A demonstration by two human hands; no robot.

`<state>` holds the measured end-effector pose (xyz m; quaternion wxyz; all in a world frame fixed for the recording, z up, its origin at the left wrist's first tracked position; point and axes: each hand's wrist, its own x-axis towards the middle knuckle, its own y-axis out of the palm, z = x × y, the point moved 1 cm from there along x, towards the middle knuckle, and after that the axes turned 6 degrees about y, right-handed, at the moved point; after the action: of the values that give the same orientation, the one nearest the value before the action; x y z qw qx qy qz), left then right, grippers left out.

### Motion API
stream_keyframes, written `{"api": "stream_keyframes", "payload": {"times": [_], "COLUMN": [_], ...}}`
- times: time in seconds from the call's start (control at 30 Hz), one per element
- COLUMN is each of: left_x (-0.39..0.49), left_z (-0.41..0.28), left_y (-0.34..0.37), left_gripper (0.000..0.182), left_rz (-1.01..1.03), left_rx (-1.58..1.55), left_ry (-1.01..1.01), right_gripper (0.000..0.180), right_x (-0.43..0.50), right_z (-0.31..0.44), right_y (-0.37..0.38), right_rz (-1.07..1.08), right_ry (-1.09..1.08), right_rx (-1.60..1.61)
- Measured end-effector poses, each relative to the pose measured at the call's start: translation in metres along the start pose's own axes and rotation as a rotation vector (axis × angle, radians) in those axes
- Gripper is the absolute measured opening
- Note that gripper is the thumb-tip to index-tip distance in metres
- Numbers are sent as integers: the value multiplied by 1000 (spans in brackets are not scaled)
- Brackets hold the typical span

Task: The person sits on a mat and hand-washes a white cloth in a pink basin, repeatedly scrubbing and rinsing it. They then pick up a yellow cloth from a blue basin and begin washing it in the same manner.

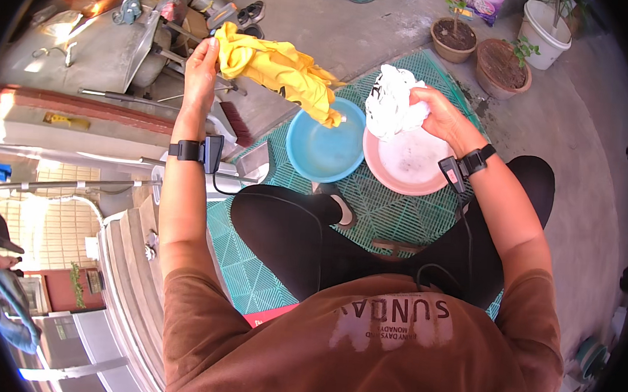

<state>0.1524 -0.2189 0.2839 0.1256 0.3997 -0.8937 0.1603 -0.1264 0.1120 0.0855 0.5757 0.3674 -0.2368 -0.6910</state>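
Observation:
My left hand (pixel 201 62) is raised at the upper left, its thumb and fingers closed on one end of a yellow cloth (pixel 279 70). The cloth stretches rightward, and its far end hangs above the rim of a blue basin (pixel 295 153) that holds water. At the right, my right hand (pixel 439 113) grips a bunched white cloth (pixel 394 106) with black marks. That cloth is over the back of a pink basin (pixel 410 188) containing foamy, cloudy water. Both basins stand side by side on a green plastic mat.
The green mat (pixel 399 224) lies under the basins and my feet. Potted plants, one in a clay pot (pixel 502 81), stand at the upper right. A broom (pixel 234 122) and dustpan (pixel 255 162) are left of the blue basin. Shoes (pixel 252 14) and clutter fill the upper left.

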Motion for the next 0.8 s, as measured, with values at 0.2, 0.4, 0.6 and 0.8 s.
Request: {"api": "stream_keyframes", "payload": {"times": [0.2,0.4,0.6,0.8], "left_x": [-14,-24,-31,-45], "left_z": [-70,-86,-57,-31], "left_y": [12,35,8,-20], "left_gripper": [38,41,28,34], "left_rz": [-104,-64,-195,-209], "left_rx": [-167,-274,-105,-12], "left_ry": [-68,-119,-110,-258], "right_gripper": [34,46,52,57], "right_x": [35,64,60,52], "right_z": [-18,-63,-52,46], "right_y": [36,61,54,14], "right_rz": [194,444,440,418], "right_ry": [63,214,197,-206], "right_rx": [180,216,209,474]}}
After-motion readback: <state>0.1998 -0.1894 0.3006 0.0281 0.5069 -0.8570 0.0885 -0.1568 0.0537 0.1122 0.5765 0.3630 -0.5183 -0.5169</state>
